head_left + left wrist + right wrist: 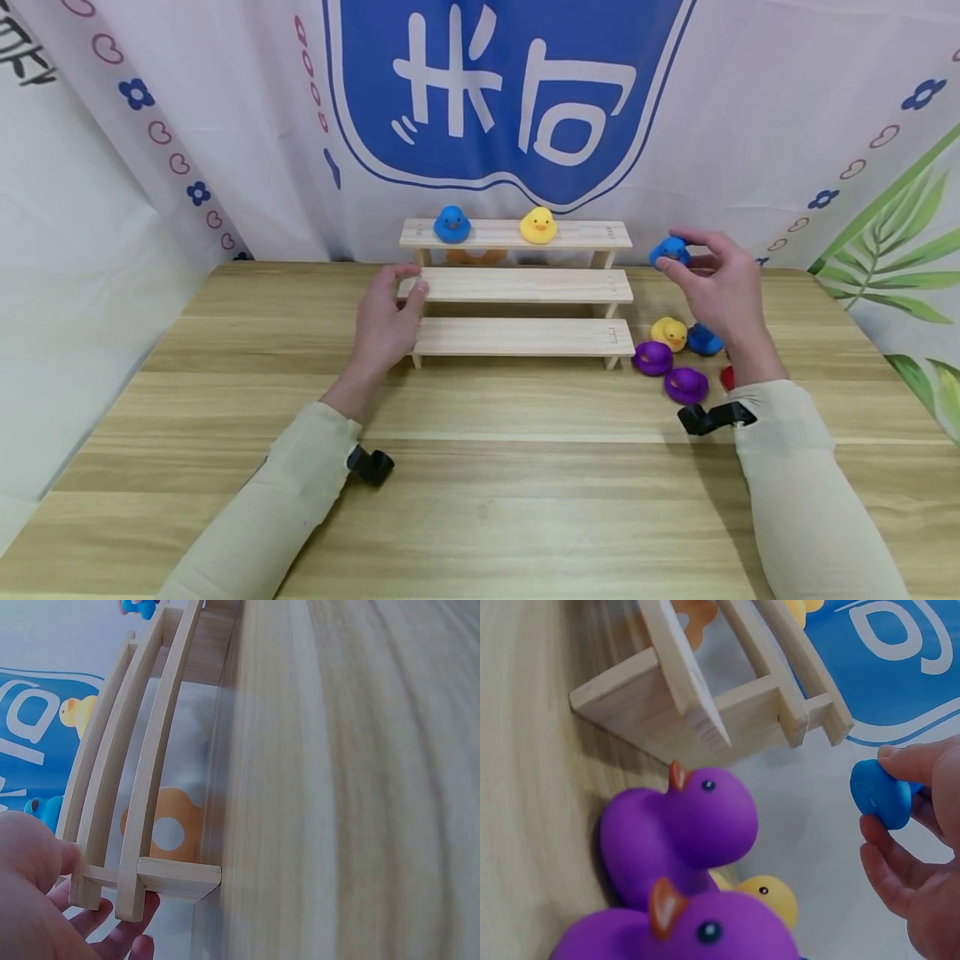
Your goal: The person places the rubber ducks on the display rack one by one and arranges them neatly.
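Observation:
A three-tier wooden display shelf [521, 337] stands at the back of the table. My left hand [386, 320] grips the left end of its middle tier; in the left wrist view the thumb is above and the fingers curl beneath. To the right of the shelf, raised above the table, my right hand [720, 279] pinches a blue rubber duck [881, 793] between thumb and fingers. On the top tier sit another blue duck [452, 225] at the left and a yellow duck [538, 226] right of the middle.
Right of the shelf, on the table, lie purple ducks [686, 386], a second yellow duck [669, 334], a further blue duck [705, 339] and a red item [727, 378] partly hidden by my right wrist. A printed curtain [262, 167] hangs close behind the shelf.

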Demonstrator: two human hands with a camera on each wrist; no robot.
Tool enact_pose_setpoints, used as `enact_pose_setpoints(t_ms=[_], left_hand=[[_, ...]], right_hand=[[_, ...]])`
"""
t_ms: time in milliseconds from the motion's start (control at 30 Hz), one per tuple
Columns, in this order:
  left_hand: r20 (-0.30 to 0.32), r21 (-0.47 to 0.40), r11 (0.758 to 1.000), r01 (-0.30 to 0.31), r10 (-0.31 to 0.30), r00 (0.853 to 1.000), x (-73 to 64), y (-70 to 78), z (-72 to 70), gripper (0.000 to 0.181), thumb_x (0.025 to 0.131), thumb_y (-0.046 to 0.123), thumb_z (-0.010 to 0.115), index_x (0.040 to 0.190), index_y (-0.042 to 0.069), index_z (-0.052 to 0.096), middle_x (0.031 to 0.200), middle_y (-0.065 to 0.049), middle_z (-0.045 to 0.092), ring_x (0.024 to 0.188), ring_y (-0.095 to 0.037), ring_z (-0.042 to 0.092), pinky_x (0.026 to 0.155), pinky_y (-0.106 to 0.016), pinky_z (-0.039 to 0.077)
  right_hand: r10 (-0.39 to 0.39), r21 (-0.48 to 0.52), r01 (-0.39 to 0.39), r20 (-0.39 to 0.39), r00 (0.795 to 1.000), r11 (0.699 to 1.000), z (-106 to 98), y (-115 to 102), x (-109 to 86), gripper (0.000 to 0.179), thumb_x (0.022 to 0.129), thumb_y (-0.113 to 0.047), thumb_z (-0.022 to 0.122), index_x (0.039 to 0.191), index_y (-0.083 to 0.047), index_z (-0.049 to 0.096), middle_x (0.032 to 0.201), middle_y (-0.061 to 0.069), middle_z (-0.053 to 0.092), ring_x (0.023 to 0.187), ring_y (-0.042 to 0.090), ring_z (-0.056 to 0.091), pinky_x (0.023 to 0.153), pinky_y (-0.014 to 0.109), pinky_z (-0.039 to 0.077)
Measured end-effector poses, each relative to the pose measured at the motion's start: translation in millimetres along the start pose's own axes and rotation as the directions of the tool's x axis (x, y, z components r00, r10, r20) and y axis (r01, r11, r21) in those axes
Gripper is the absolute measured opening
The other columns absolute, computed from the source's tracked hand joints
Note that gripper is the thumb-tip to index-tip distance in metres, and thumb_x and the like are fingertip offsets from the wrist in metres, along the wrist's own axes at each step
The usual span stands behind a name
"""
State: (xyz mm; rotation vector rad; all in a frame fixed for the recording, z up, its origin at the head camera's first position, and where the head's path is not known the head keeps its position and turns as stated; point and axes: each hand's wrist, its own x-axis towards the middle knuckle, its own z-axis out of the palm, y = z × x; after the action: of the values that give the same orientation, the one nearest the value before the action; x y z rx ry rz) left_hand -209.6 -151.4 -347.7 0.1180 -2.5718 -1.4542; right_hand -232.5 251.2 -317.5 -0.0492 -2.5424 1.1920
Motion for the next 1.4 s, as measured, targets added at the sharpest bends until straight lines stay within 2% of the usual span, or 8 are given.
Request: enact_pose_setpoints(t_ms=[167, 300, 400, 567, 800, 1100, 1300, 1400], left_hand=[[0.002, -0.003, 1.0, 0.001, -0.001, 1.0, -0.2, 0.6, 0.6, 0.04, 0.112, 0.03, 0.052, 0.148, 0.013, 0.055, 0.16, -0.01, 0.051, 0.102, -0.029, 0.059, 0.085, -0.037, 0.05], [0.0, -0.002, 1.0, 0.004, -0.004, 1.0, -1.0, 1.2, 0.6, 0.04, 0.112, 0.031, 0.052, 0.148, 0.014, 0.054, 0.16, -0.009, 0.052, 0.097, -0.028, 0.06, 0.08, -0.036, 0.05], [0.0, 0.001, 1.0, 0.008, -0.008, 1.0, -1.4, 1.9, 0.7, 0.041, 0.112, 0.031, 0.052, 0.149, 0.015, 0.054, 0.159, -0.008, 0.052, 0.095, -0.027, 0.06, 0.077, -0.035, 0.05], [0.001, -0.002, 1.0, 0.011, -0.011, 1.0, -1.4, 2.3, 0.6, 0.041, 0.112, 0.032, 0.052, 0.149, 0.015, 0.054, 0.159, -0.008, 0.052, 0.093, -0.027, 0.06, 0.076, -0.035, 0.051], [0.004, -0.006, 1.0, 0.01, -0.01, 1.0, -0.5, 1.9, 0.2, 0.041, 0.112, 0.031, 0.052, 0.149, 0.015, 0.054, 0.16, -0.008, 0.051, 0.095, -0.026, 0.06, 0.077, -0.035, 0.051], [-0.002, -0.005, 1.0, 0.0, 0.0, 1.0, 0.4, 0.0, 0.5, 0.039, 0.112, 0.029, 0.053, 0.147, 0.013, 0.056, 0.155, -0.009, 0.055, 0.094, -0.026, 0.06, 0.077, -0.034, 0.05], [-0.001, -0.009, 1.0, 0.012, -0.012, 1.0, 0.7, 0.5, 0.7, 0.039, 0.112, 0.03, 0.053, 0.147, 0.014, 0.056, 0.156, -0.009, 0.053, 0.099, -0.027, 0.06, 0.081, -0.035, 0.05], [-0.004, -0.008, 1.0, 0.01, -0.01, 1.0, 0.8, 0.6, 0.9, 0.039, 0.112, 0.03, 0.053, 0.147, 0.013, 0.056, 0.157, -0.009, 0.054, 0.1, -0.027, 0.06, 0.082, -0.035, 0.05]], right_hand=[[-0.017, 0.07, 0.021, -0.045, 0.999, 0.997, 1, -4, -0.5, 0.05, 0.097, -0.042, 0.077, 0.142, -0.023, 0.068, 0.135, -0.003, 0.065, 0.1, -0.001, 0.063, 0.081, 0.009, 0.05], [-0.059, 0.137, 0.068, -0.064, 0.996, 0.988, 3, -10, -0.2, 0.047, 0.096, -0.038, 0.08, 0.139, -0.02, 0.07, 0.123, -0.016, 0.065, 0.097, -0.005, 0.064, 0.083, 0.008, 0.052], [-0.089, 0.167, 0.1, -0.074, 0.993, 0.981, 4, -15, -0.6, 0.045, 0.096, -0.034, 0.08, 0.137, -0.018, 0.071, 0.121, -0.018, 0.065, 0.099, -0.004, 0.065, 0.086, 0.008, 0.052], [-0.115, 0.182, 0.127, -0.078, 0.99, 0.975, 7, -25, -1.5, 0.044, 0.097, -0.03, 0.079, 0.137, -0.016, 0.071, 0.129, -0.008, 0.068, 0.103, -0.002, 0.065, 0.09, 0.01, 0.052], [-0.097, 0.183, 0.103, -0.041, 0.994, 0.978, 14, -37, -1.5, 0.045, 0.099, -0.033, 0.077, 0.14, -0.017, 0.068, 0.133, -0.002, 0.066, 0.107, 0.0, 0.065, 0.093, 0.012, 0.054], [-0.099, 0.289, 0.103, -0.03, 0.995, 0.952, 32, -50, 3.7, 0.046, 0.098, -0.027, 0.078, 0.138, -0.007, 0.068, 0.131, 0.005, 0.067, 0.107, 0.003, 0.067, 0.101, 0.015, 0.054], [-0.089, 0.303, 0.099, -0.047, 0.995, 0.948, 46, -55, 10.2, 0.046, 0.098, -0.026, 0.078, 0.137, -0.004, 0.068, 0.133, 0.013, 0.069, 0.116, 0.016, 0.069, 0.107, 0.024, 0.055], [-0.104, 0.288, 0.121, -0.074, 0.992, 0.95, 52, -55, 13.0, 0.046, 0.098, -0.026, 0.078, 0.136, -0.002, 0.068, 0.133, 0.016, 0.07, 0.12, 0.023, 0.068, 0.111, 0.031, 0.054]])
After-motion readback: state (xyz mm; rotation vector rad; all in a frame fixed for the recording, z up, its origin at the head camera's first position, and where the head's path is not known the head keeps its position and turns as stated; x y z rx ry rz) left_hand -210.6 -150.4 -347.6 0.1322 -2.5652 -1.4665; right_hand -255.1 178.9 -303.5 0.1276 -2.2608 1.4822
